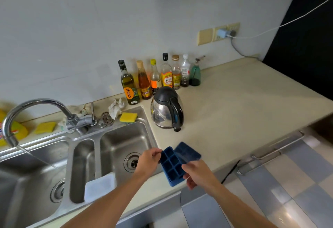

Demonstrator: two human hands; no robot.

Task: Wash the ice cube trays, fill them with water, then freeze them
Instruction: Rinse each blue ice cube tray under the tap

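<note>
Starting at the left: faucet [38,102] is swung over the left basin. A thin pale streak runs from its spout; running water or glare, cannot tell. Sink [117,144] right basin looks bare, drain showing. Yellow sponge [128,117] sits on the back ledge, well apart from the hands.

Left hand [148,162]: fingers [156,153] pinched together on the far left corner of the ice cube tray [171,167]. The tray is dark blue with six cells showing, open side up. It is held in the air over the front edge of the bench [234,119], just right of the right basin. Cells look empty, with no water line visible.

Second blue piece [189,153] lies just beyond and to the right of the tray, flat side up and touching or overlapping it. Whether it is a turned-over tray or a lid, cannot tell.

Right hand [197,173]: thumb on top, fingers [191,182] curled under the tray's near right edge, clamped on it.

Kettle [166,110] stands on the bench behind the tray, well clear.

Judgement on progress: very early. The tray is not under the faucet and not in a basin, and no suds or sponge contact show. Washing looks not yet begun, so washing, filling and freezing all remain. No freezer is in view.
</note>
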